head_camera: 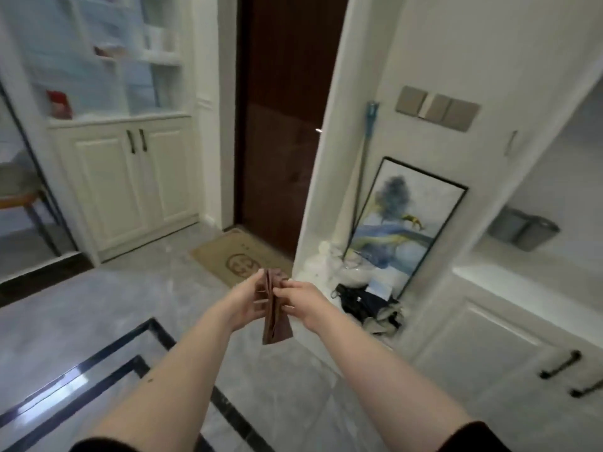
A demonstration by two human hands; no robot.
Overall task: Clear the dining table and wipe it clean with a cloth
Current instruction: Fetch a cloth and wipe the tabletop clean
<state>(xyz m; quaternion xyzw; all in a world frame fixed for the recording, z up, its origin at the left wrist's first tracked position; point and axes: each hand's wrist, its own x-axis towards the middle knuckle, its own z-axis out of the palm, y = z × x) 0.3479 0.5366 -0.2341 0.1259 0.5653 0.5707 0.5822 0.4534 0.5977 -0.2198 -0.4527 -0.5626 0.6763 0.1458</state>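
The grey marble floor (98, 321) fills the lower half of your view, with dark inlaid border lines (107, 363) running diagonally through the lower left; the stretch ahead of your arms up to the door is open floor. The dark brown door (287, 125) stands upper centre, framed by white wall edges on both sides. A white cabinet (127, 181) with two doors and dark handles sits at centre left under open shelves. A tan doormat (228, 256) lies at the door's foot, its near edge just above your hands in the frame. At centre right a framed painting (401, 223) leans in a wall niche, a blue-handled mop (367, 141) standing beside it and a heap of dark items (362, 305) on the floor below. Both your hands hold the brown cloth (275, 314) mid-frame, above the floor: the left hand (251, 298) grips its left side, the right hand (303, 301) pinches its upper edge, and the folded cloth hangs down between them.
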